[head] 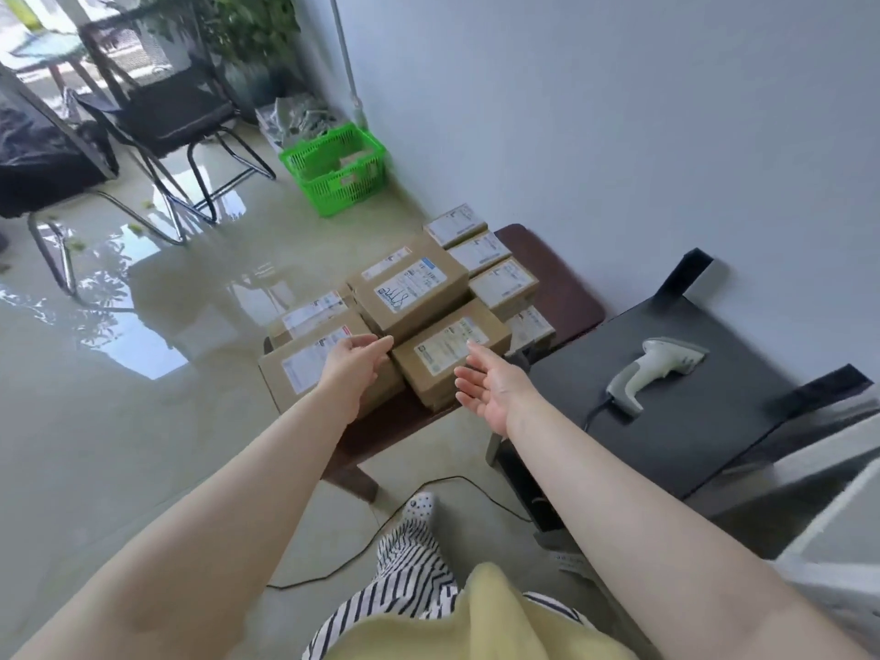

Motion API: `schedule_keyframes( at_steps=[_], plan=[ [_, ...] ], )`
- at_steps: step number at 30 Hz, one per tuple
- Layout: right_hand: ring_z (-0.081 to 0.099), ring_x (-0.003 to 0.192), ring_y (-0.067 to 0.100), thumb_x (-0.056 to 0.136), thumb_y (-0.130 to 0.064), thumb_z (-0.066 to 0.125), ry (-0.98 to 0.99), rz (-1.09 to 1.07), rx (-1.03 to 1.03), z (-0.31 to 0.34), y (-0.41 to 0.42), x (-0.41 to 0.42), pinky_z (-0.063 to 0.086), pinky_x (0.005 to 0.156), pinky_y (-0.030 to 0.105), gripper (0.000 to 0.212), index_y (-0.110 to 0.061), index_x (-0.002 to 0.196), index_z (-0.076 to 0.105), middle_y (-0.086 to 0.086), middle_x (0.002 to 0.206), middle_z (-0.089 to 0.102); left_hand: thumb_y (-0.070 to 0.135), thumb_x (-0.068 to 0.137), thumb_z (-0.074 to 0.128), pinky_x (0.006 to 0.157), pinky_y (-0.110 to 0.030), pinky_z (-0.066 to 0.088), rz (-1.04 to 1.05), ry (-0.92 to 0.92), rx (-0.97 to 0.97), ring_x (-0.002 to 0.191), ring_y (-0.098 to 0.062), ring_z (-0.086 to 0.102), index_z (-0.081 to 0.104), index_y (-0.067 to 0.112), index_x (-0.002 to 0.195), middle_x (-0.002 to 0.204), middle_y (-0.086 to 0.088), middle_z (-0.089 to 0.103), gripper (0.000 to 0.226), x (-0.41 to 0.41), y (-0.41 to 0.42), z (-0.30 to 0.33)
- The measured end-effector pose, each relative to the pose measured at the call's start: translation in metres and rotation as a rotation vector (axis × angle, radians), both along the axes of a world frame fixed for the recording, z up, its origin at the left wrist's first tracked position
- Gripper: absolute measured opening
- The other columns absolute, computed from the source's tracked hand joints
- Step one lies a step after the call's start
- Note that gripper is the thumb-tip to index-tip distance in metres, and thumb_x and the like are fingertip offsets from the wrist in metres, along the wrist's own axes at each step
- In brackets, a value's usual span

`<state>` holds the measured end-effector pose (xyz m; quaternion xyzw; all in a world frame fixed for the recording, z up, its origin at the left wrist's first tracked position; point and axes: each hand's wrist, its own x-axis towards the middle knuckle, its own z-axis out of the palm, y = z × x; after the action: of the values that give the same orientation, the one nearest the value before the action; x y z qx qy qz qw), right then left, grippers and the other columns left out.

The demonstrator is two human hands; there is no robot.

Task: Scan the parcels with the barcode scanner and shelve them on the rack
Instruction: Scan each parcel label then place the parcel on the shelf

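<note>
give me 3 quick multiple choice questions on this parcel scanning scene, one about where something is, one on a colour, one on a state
1. Where does the barcode scanner lie?
A. in the left hand
B. on the black table
C. in the basket

2. What colour is the basket by the wall?
A. green
B. red
C. blue

3. What are the hands doing?
A. both grip one parcel
B. the right hand holds the scanner
C. both are open, holding nothing

Answers:
1. B: the scanner rests on the black table, its cable trailing off the edge.
2. A: the plastic mesh of the basket is bright green.
3. C: the left hand and right hand reach towards the parcels on the low brown table with fingers relaxed and nothing in them.
</note>
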<state>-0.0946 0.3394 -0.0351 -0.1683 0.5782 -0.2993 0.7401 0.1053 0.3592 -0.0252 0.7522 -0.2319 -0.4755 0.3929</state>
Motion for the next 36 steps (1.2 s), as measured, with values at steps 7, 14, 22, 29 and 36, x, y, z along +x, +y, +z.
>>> schedule_keyframes(
  at_steps=[7, 14, 22, 29, 36],
  plan=[
    [0.064, 0.108, 0.022, 0.088, -0.045, 0.072, 0.105, 0.022, 0.049, -0.024, -0.071, 0.053, 0.056, 0.092, 0.036, 0.045, -0.016, 0.12, 0.058, 0.008, 0.116, 0.066, 0.033, 0.091, 0.074, 0.091, -0.034, 0.047, -0.169, -0.179, -0.002, 0.116, -0.022, 0.056, 0.052, 0.014, 0.137, 0.135, -0.006, 0.057, 0.054, 0.052, -0.101, -0.021],
    [0.059, 0.114, 0.022, 0.09, -0.04, 0.071, 0.197, -0.005, 0.145, -0.05, -0.133, 0.11, 0.056, 0.077, 0.028, 0.053, -0.013, 0.133, 0.055, 0.007, 0.13, 0.06, 0.038, 0.089, 0.074, 0.096, -0.033, 0.038, -0.51, -0.443, 0.071, 0.133, -0.023, 0.046, 0.041, 0.018, 0.148, 0.149, -0.006, 0.044, 0.071, 0.097, -0.183, -0.054],
    [0.059, 0.121, 0.026, 0.088, -0.05, 0.069, 0.287, -0.079, 0.192, -0.094, -0.168, 0.148, 0.046, 0.107, 0.051, 0.072, -0.022, 0.148, 0.041, 0.003, 0.137, 0.06, 0.038, 0.094, 0.07, 0.095, -0.032, 0.042, -0.64, -0.383, 0.186, 0.127, -0.021, 0.052, 0.044, 0.018, 0.15, 0.15, -0.003, 0.05, 0.065, 0.113, -0.227, -0.091],
    [0.057, 0.123, 0.025, 0.09, -0.048, 0.068, 0.329, -0.143, 0.237, -0.086, -0.17, 0.156, 0.044, 0.107, 0.046, 0.066, -0.02, 0.145, 0.046, 0.002, 0.136, 0.061, 0.035, 0.092, 0.073, 0.076, -0.028, 0.05, -0.612, -0.328, 0.135, 0.104, -0.014, 0.057, 0.051, 0.021, 0.141, 0.137, 0.0, 0.058, 0.056, 0.108, -0.224, -0.09],
    [0.052, 0.084, 0.002, 0.096, -0.031, 0.065, 0.233, -0.29, 0.113, -0.054, -0.15, 0.146, 0.043, 0.069, 0.024, 0.051, -0.024, 0.144, 0.047, -0.006, 0.117, 0.06, 0.028, 0.09, 0.075, 0.067, -0.023, 0.053, -0.507, -0.147, 0.004, 0.088, -0.006, 0.065, 0.057, 0.026, 0.128, 0.11, 0.011, 0.06, 0.042, 0.098, -0.209, -0.059]
  ],
)
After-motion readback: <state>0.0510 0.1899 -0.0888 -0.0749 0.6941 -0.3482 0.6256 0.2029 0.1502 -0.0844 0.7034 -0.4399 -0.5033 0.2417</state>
